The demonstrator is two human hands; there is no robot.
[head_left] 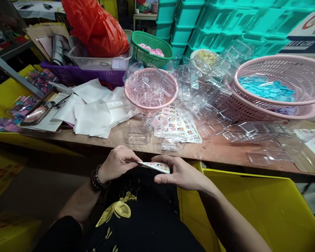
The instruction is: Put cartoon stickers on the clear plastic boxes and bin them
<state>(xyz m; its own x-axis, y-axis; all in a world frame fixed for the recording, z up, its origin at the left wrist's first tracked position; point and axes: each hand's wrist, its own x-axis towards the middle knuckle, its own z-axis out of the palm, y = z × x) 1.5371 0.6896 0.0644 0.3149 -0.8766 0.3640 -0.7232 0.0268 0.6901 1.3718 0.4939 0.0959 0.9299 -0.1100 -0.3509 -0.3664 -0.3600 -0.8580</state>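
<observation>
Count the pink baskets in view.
3: one pink basket in the middle, holding clear plastic; at right, an upper basket stacked on a lower basket. More may be hidden behind the plastic.

Left grip (119, 161) and right grip (182, 172) hold a printed sheet (157, 167).
</observation>
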